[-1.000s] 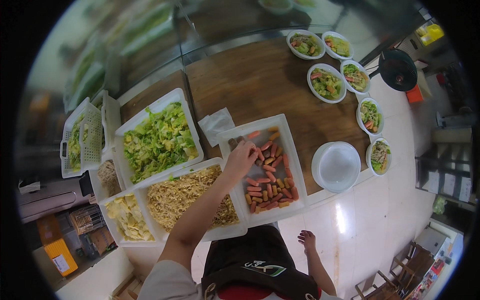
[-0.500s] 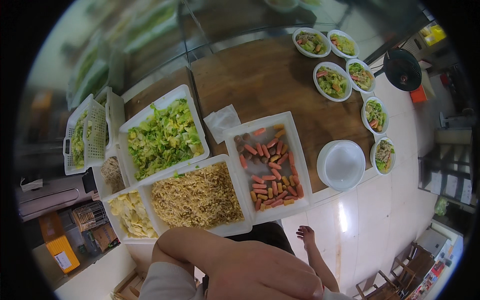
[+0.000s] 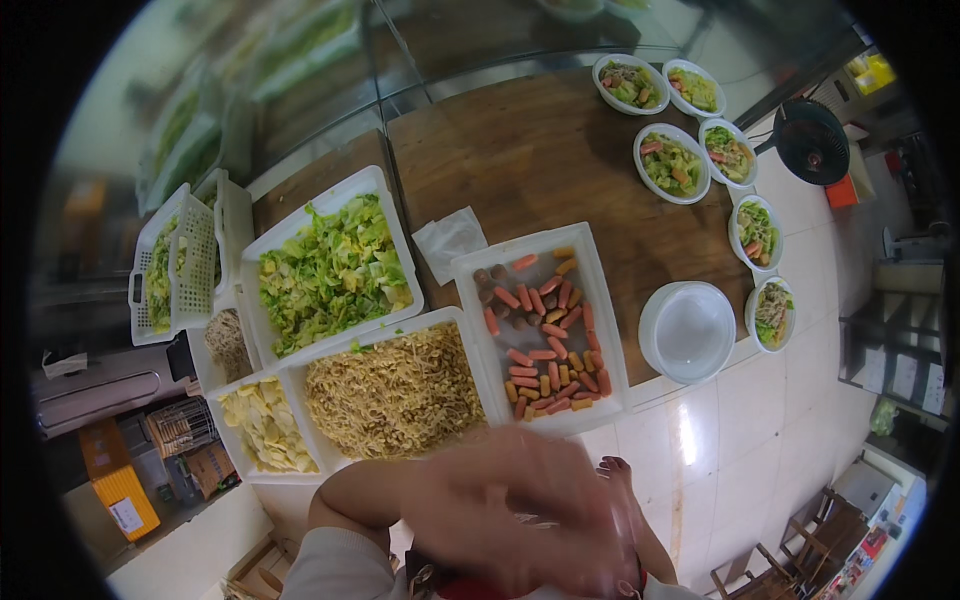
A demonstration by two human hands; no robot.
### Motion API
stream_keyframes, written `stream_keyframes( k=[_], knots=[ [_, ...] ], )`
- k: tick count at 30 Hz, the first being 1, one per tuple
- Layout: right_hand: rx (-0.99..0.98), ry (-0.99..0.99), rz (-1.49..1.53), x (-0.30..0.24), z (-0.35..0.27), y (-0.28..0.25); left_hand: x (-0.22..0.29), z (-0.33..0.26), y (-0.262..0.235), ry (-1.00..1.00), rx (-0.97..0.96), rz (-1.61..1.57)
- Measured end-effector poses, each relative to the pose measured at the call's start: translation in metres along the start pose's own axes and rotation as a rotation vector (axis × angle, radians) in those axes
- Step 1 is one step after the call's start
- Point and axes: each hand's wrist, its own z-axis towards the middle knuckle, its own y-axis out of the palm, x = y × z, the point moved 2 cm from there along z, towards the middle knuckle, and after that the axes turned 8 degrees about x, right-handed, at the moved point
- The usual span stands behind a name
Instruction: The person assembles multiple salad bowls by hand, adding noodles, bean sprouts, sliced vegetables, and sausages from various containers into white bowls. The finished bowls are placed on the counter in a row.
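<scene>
My left hand is raised close in front of me, smeared by motion, its grey-sleeved forearm coming in from the lower left. Whether it holds anything cannot be made out. Behind it, my right hand is partly hidden; its fingertips show slightly apart, with nothing seen in them. Nearest to both hands are a white tray of cut sausages and meatballs, and a white tub of cooked noodles. Beyond the noodles sits a tub of chopped lettuce. Pale yellow slices fill a smaller tub at the left.
Stacked white bowls stand at the wooden table's right edge. Several filled salad bowls line the far right. A crumpled white sheet lies beside the sausage tray. White baskets stand at left; a dark fan is beyond the table.
My left hand has lifted and swung upward, now blurred and covering the noodle tub's near edge and part of my right hand. The food and bowls stay in place.
</scene>
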Motion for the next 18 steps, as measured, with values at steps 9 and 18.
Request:
stream_keyframes(
  k=[9, 18],
  knots=[
    [0.027, -0.012, 0.023, -0.010, -0.001, -0.001, -0.116, -0.045, -0.140, -0.399, 0.658, 0.278],
    [0.032, 0.013, 0.072, -0.008, -0.003, 0.001, -0.100, -0.036, -0.107, -0.336, 0.601, 0.272]
  ],
)
